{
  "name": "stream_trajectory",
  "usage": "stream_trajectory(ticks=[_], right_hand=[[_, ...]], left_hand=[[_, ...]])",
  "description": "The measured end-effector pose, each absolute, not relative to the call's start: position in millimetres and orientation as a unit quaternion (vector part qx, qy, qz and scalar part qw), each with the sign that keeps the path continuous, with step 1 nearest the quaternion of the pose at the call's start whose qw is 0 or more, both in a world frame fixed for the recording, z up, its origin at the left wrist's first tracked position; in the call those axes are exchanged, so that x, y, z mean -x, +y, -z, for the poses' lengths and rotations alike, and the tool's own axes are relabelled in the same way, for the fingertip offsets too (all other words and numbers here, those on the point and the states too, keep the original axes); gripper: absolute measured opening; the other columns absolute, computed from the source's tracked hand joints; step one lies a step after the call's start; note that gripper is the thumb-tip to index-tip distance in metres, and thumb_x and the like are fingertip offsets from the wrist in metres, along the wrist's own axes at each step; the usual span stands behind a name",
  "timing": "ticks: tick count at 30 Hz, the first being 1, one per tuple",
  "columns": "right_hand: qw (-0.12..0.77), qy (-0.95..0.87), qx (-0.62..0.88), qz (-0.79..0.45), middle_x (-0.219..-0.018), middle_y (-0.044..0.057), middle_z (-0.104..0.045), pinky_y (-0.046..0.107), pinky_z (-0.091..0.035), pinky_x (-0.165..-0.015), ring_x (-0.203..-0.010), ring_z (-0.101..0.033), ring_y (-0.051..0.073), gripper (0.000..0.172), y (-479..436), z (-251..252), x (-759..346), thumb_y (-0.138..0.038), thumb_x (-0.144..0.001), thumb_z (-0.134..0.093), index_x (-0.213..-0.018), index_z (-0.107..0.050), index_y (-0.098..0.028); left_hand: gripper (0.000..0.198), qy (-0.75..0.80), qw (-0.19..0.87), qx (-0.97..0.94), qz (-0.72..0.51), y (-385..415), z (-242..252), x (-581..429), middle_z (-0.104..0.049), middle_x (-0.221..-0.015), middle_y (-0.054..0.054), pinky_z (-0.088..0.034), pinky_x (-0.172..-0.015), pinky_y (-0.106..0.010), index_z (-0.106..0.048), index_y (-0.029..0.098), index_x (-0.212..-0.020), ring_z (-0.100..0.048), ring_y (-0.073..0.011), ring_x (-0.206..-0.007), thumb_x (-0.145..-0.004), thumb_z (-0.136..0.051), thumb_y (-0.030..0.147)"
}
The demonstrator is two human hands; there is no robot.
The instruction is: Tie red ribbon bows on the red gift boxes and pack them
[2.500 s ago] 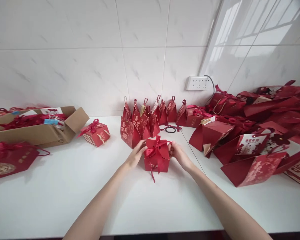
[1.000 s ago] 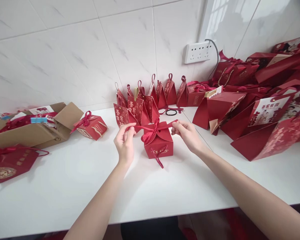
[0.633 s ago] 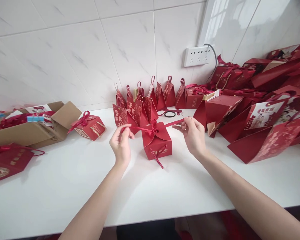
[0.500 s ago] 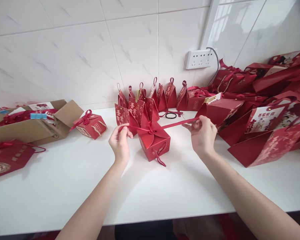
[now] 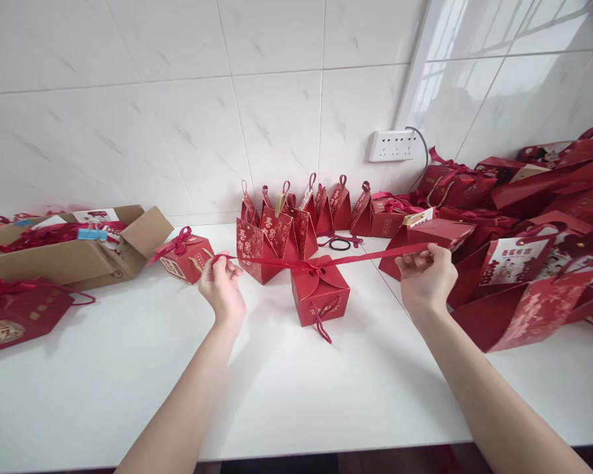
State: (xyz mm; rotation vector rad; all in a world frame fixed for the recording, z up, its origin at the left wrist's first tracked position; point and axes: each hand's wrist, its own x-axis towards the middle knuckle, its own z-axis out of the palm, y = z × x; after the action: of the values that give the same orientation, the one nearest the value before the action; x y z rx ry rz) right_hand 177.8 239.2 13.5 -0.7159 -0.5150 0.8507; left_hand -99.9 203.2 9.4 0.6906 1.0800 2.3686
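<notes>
A small red gift box (image 5: 320,293) with folded petal flaps stands on the white counter (image 5: 296,388) between my hands. A red ribbon (image 5: 370,255) runs through its top and is stretched almost straight to both sides. My left hand (image 5: 222,287) pinches the ribbon's left end, left of the box. My right hand (image 5: 425,276) pinches the right end, out to the right of the box. A red cord tassel hangs down the box's front.
Several red triangular gift bags (image 5: 277,234) stand against the tiled wall behind the box. A ribboned red box (image 5: 182,258) and an open cardboard carton (image 5: 69,253) lie at left. A heap of red paper bags (image 5: 518,250) fills the right side. A black hair tie (image 5: 339,244) lies near a wall socket (image 5: 393,145).
The bow on the box has been pulled undone. My hands moved apart, drawing the ribbon out into a nearly straight line, and the box shifted slightly right.
</notes>
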Motion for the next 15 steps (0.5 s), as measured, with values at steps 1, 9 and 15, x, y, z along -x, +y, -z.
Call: stream_trajectory(ticks=[1,9,15], right_hand=[[0.817,-0.242,0.337,-0.401,-0.045,-0.009,-0.031,0.020,-0.045,-0.048,-0.042,-0.038,0.006,0.030,239.4,-13.1,-178.3,-0.025,-0.073,-0.055,-0.051,-0.036,-0.020],[0.814,-0.205,0.342,-0.422,-0.045,-0.009,-0.032,0.020,-0.043,-0.047,-0.042,-0.038,0.006,0.026,235.8,-16.4,-178.2,-0.020,-0.073,-0.052,-0.052,-0.037,-0.020],[0.822,-0.184,0.339,-0.418,-0.043,-0.008,-0.033,0.021,-0.044,-0.047,-0.041,-0.038,0.006,0.026,234.1,-19.5,-179.7,-0.016,-0.073,-0.050,-0.051,-0.037,-0.019]], left_hand=[[0.011,0.388,0.217,-0.248,-0.861,203.7,-10.0,102.3,-0.041,-0.053,0.007,-0.038,-0.051,-0.022,-0.055,0.016,-0.071,-0.042,-0.0064,-0.047,-0.064,-0.058,0.024],[0.013,0.382,0.195,-0.221,-0.876,206.9,-11.1,115.7,-0.040,-0.053,0.007,-0.037,-0.050,-0.022,-0.047,0.018,-0.064,-0.041,-0.0061,-0.045,-0.064,-0.058,0.025],[0.014,0.377,0.188,-0.224,-0.879,205.9,-11.8,117.2,-0.040,-0.053,0.007,-0.037,-0.050,-0.022,-0.045,0.018,-0.062,-0.041,-0.0060,-0.045,-0.063,-0.058,0.024]])
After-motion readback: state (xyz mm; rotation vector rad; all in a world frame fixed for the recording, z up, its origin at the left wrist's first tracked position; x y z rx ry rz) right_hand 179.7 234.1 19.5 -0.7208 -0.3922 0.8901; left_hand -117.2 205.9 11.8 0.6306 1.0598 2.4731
